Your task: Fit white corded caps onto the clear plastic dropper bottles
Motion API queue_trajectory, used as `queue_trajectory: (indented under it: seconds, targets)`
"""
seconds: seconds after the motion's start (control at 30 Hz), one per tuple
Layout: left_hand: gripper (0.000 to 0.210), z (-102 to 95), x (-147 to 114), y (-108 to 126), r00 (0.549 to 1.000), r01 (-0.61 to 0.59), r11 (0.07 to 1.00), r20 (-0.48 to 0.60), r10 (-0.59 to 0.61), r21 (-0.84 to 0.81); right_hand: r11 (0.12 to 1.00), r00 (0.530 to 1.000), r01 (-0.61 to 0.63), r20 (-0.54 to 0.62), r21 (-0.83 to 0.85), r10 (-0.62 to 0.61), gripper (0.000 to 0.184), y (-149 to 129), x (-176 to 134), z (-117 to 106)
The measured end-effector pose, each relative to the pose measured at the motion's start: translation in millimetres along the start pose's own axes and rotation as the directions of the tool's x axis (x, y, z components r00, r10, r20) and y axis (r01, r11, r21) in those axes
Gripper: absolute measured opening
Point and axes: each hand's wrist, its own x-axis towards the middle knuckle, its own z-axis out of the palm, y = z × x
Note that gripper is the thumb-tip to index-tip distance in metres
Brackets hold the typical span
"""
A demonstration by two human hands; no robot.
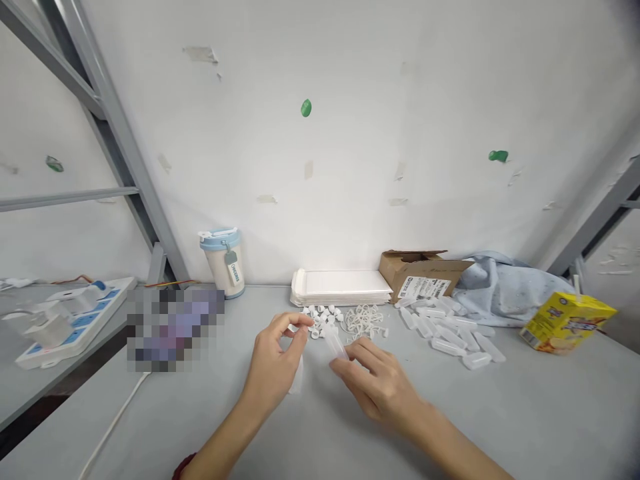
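The right hand (pixel 383 383) pinches a clear tube (pixel 334 341) above the grey table (pixel 320 440), the left hand (pixel 274 360) curled beside it, its grip unclear, white caps (pixel 323 313) just beyond, a tape-marked white wall (pixel 350 133) behind, grey metal posts (pixel 123 133) flanking

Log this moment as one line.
left hand: near white caps, grip unclear; right hand: holds translucent tube; nearby: loose tubes, cardboard box

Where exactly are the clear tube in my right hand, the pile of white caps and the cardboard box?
Clear tube (pixel 337 343): head view, on the middle of its side.
Pile of white caps (pixel 325 315): head view, near the middle of the pile.
Cardboard box (pixel 429 271): head view, on its brown front.
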Motion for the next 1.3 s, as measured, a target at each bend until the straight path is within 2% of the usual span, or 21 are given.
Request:
queue_trajectory:
  seconds: [0.13, 0.27, 0.5, 0.93, 1.3]
  targets:
    - [0.019, -3.0, 5.8, 0.2, 0.989, 0.144, 0.974, 0.053, -0.137, -0.175, 1.0, 1.0, 0.012, 0.003, -0.01, -0.012, 0.024, -1.4, 0.5, 0.6]
    - [0.017, -3.5, 7.9, -1.0, 0.976, 0.208, 0.951, 0.109, -0.187, -0.229, 1.0, 1.0, 0.014, 0.006, -0.009, -0.014, 0.023, -2.8, 1.3, 0.5]
    - [0.017, -2.4, 8.1, -4.7, 0.971, 0.222, 0.927, 0.151, -0.184, -0.301, 1.0, 0.999, 0.024, 0.041, -0.013, -0.024, 0.022, -4.3, 0.1, 1.2]
    - [0.011, -4.7, 10.6, -5.2, 0.951, 0.306, 0.839, 0.189, -0.246, -0.45, 0.999, 0.999, 0.036, 0.024, -0.029, -0.036, 0.021, -6.7, -2.1, 6.2]
    - [0.011, -2.7, 9.6, -8.7, 0.947, 0.274, 0.861, 0.275, -0.164, -0.428, 0.999, 0.999, 0.038, 0.035, -0.013, -0.037, 0.02, -8.1, -0.8, 6.3]
